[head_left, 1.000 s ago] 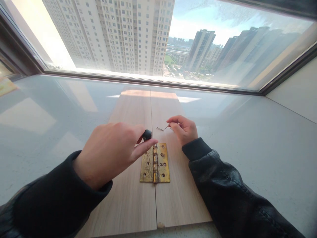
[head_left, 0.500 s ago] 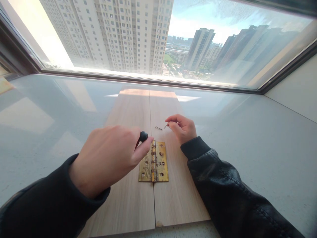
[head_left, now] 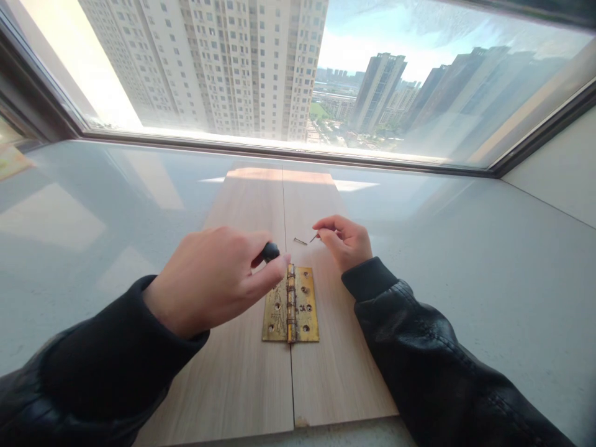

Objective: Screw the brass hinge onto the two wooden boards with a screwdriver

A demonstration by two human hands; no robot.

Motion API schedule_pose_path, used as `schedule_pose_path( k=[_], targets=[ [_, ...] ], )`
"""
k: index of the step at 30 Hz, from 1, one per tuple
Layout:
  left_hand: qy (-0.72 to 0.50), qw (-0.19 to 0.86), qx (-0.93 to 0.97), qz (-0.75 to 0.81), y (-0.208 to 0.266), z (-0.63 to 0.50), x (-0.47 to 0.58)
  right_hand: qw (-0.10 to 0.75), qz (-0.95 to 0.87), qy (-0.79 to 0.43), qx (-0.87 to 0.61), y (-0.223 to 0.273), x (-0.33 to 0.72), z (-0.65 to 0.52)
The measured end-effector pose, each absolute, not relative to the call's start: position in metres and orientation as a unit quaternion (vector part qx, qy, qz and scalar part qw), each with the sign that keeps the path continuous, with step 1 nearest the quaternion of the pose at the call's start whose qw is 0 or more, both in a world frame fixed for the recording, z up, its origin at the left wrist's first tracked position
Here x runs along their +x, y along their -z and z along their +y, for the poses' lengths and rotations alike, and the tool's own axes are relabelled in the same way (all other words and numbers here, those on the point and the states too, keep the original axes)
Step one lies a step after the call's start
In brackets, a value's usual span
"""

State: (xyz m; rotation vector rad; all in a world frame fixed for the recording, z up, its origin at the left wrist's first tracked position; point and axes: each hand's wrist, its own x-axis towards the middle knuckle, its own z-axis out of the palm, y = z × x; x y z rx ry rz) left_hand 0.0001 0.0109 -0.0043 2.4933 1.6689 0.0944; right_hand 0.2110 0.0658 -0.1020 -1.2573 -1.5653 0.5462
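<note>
Across board seam, hinge [head_left: 291, 305] pin lengthwise

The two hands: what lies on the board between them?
In the head view, one loose screw lies between the left hand and right hand.

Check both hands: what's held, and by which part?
Left hand grips a black-handled tool by its handle; only the butt end shows. Right hand pinches a small screw at one end between its fingertips.
</note>
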Motion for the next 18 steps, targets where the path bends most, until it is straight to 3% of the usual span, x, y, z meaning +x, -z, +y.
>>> schedule_pose_path(
  k=[8,18],
  targets=[
    [-0.011,0.007,0.781,0.625,0.0034,0.0009,0.0041,0.508,-0.649,-0.222,-0.521,0.1016,0.2103,0.0654],
    [-0.032,0.054,0.823,0.565,0.0063,0.0076,0.0018,0.505,-0.652,-0.215,-0.524,0.1011,0.2103,0.0657]
  ],
)
